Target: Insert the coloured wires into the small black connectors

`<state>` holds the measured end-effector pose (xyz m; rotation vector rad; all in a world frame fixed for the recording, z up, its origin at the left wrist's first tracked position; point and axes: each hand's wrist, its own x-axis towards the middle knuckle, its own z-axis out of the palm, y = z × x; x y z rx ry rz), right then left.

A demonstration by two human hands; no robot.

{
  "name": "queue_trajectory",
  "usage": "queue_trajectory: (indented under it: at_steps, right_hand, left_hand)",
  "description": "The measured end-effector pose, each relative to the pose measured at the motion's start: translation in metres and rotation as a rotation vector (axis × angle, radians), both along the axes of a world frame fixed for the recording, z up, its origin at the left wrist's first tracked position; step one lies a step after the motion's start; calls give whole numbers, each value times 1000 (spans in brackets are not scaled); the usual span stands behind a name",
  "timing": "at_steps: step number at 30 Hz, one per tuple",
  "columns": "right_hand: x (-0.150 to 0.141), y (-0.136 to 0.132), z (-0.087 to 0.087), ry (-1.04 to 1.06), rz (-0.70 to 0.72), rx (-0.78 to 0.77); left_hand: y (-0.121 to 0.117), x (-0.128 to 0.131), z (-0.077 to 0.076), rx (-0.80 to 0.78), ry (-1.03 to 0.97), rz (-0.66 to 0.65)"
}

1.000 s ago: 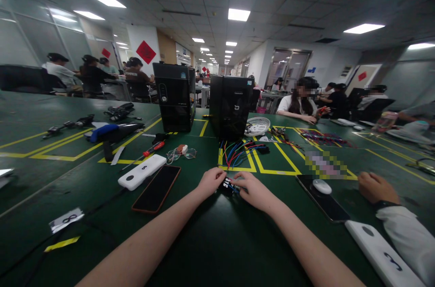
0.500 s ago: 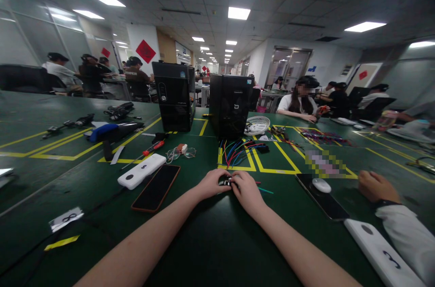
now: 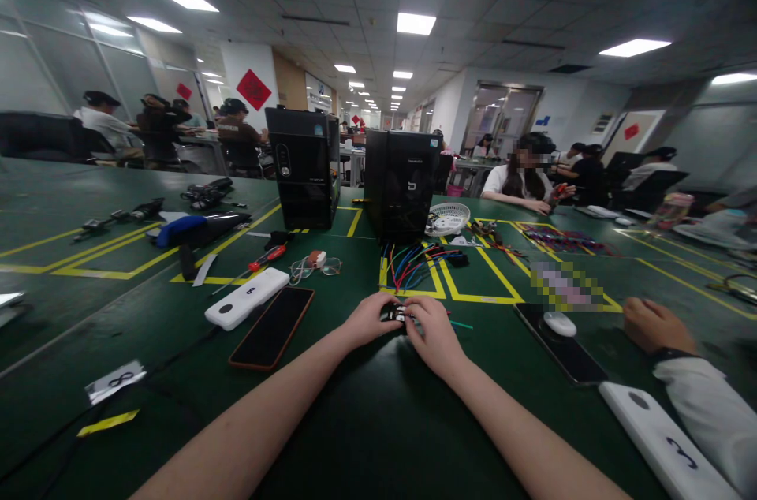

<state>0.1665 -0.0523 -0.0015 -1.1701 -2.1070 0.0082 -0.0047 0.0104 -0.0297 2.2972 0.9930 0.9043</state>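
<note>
Green table (image 3: 367,421), small part (image 3: 400,314) between both grips (image 3: 371,319) (image 3: 434,329)

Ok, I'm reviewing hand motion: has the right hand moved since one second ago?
Yes, slightly: judged against the orange-edged phone, the right hand has shifted left, palm and wrist nearer that phone.

Dim light from bright ceiling panels (image 3: 416,24), wide-angle edge distortion, corners perhaps soft.

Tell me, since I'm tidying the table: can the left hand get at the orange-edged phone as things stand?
Probably yes: nothing covers the orange-edged phone or stands between it and the left hand, though that hand seems busy holding a small dark part.
</note>
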Motion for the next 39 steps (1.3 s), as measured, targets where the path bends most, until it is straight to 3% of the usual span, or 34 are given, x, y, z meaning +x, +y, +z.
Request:
queue_trajectory:
  at_steps: [5, 11, 20, 39]
  right_hand:
    - [0, -1, -1, -113, 83, -46]
    - [3, 7, -8, 62, -140, -115]
    - [-10, 12, -3, -35, -274, -240]
    - [-9, 15, -5, 12, -285, -255]
  left_hand:
    - [2, 2, -1, 3, -22, 49]
    - [-2, -2, 3, 11, 39, -40]
    - [-6, 3, 7, 22, 44, -118]
    - [-7, 5, 10, 3, 112, -98]
